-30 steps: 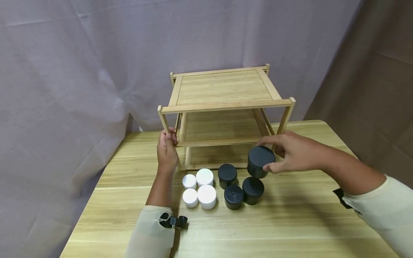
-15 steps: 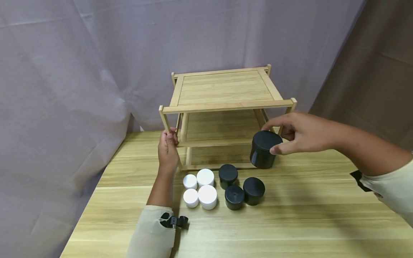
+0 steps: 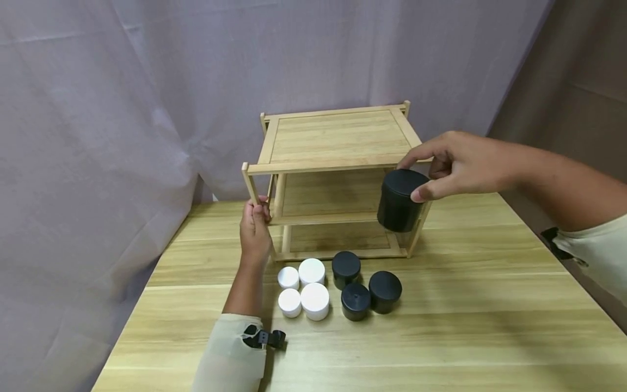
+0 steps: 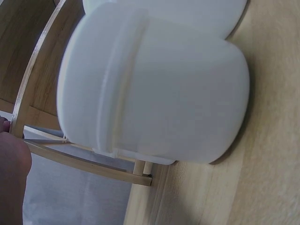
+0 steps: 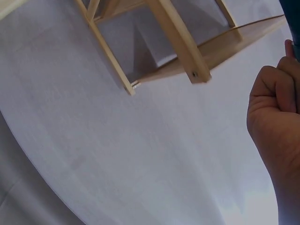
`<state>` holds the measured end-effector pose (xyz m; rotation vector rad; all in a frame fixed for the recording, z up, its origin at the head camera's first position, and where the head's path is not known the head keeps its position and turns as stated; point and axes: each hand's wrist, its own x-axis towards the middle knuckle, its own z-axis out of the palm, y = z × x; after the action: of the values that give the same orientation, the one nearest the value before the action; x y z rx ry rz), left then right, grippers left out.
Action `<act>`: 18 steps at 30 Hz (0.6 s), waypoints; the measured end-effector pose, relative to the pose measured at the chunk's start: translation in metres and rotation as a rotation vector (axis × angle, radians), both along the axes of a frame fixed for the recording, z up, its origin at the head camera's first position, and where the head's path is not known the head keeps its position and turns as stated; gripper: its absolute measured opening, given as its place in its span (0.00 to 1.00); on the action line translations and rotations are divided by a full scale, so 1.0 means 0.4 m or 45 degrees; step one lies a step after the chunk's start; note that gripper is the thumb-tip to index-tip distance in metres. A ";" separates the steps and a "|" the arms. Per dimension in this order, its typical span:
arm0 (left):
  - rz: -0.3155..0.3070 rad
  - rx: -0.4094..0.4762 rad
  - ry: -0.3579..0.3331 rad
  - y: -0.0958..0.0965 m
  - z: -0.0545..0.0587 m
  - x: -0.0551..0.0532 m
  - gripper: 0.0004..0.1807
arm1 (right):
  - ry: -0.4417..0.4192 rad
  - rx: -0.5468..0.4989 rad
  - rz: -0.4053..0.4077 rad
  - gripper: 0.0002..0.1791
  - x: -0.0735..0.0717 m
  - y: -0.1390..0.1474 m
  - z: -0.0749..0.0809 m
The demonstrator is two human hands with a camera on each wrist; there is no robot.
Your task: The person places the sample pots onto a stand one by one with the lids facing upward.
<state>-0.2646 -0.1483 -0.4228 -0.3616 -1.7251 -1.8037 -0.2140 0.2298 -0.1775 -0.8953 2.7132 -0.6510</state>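
My right hand (image 3: 462,163) pinches a large black lidded jar (image 3: 399,204) between thumb and fingers. The jar is held upright in the air, overlapping the front right post of the wooden three-tier shelf (image 3: 338,139) in the head view. With my left hand (image 3: 254,231) I grip the shelf's front left post around the middle tier. In front of the shelf several white lidded jars (image 3: 315,299) stand grouped on the left, beside black lidded jars (image 3: 385,290) on the right. One white jar (image 4: 154,89) fills much of the left wrist view.
Everything stands on a light wooden table (image 3: 441,337). A grey curtain (image 3: 206,65) hangs right behind the shelf, and a darker cloth (image 3: 578,92) hangs at the right. Dark straps circle both sleeves, one with a small black device (image 3: 276,338).
My right hand has lifted the black jar up from close by the other black jars, to the height of the middle tier. My left hand keeps its grip on the post.
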 end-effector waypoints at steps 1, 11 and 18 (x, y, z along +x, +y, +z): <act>0.003 -0.003 -0.004 0.000 0.000 0.001 0.41 | -0.009 0.013 -0.004 0.30 -0.007 -0.002 0.008; 0.014 -0.007 -0.028 -0.014 0.007 -0.005 0.38 | -0.154 -0.029 0.072 0.28 -0.097 -0.010 0.096; 0.010 -0.006 -0.013 -0.011 0.000 -0.006 0.42 | -0.325 -0.083 0.099 0.21 -0.155 -0.009 0.121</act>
<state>-0.2671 -0.1527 -0.4227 -0.3481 -1.7354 -1.7994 -0.2761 0.2262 -0.1292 -0.8627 2.4328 -0.7834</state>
